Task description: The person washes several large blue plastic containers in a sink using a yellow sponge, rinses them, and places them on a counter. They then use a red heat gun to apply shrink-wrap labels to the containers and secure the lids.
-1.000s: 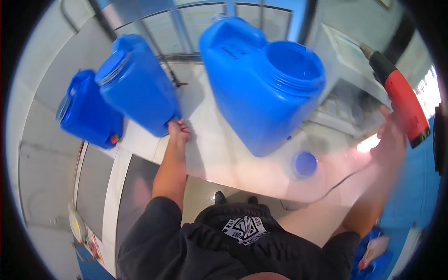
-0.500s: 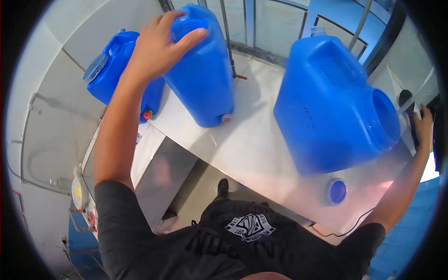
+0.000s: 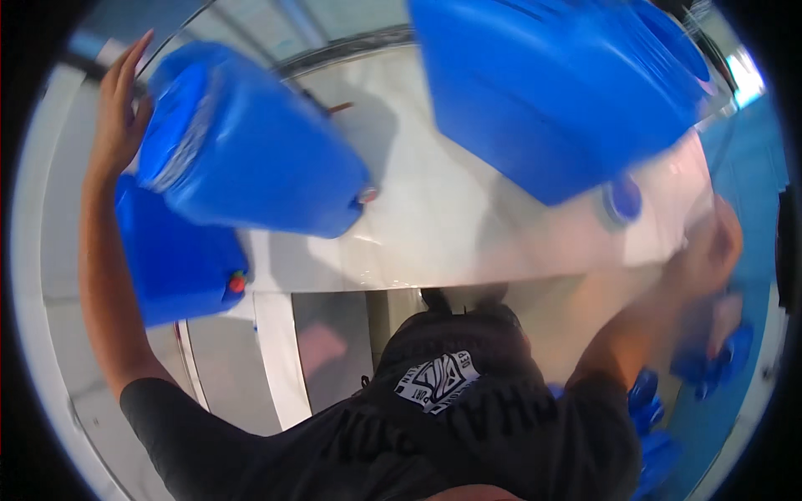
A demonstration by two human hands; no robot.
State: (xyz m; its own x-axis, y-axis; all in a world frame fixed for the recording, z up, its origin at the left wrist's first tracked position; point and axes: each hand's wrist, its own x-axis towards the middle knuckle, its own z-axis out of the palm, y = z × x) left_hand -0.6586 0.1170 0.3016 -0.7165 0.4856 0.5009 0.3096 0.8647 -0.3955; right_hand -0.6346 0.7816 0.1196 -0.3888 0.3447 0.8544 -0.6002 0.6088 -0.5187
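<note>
My left hand (image 3: 124,108) is raised at the far left with its fingers stretched out, beside the capped top of a blue jug (image 3: 259,142). Whether it touches the jug I cannot tell. The jug stands on the white counter and has a small tap low on its side. Behind my left forearm is another blue jug (image 3: 175,250) with a red-and-green tap. At the right, my right hand (image 3: 717,238) is smeared by motion by the counter's right end, below a large blue jug (image 3: 535,100) with a wide uncovered mouth. Its fingers cannot be made out.
A round blue cap (image 3: 622,200) lies on the white counter (image 3: 393,242) near the large jug. Several blue containers (image 3: 652,417) are low at the right, past my arm. Glass panels with a dark frame (image 3: 351,46) stand behind the counter.
The view has turned, so the jugs sit elsewhere in it. My left hand has shifted from over the jug's top to beside it. My right hand has come back toward me from the far right.
</note>
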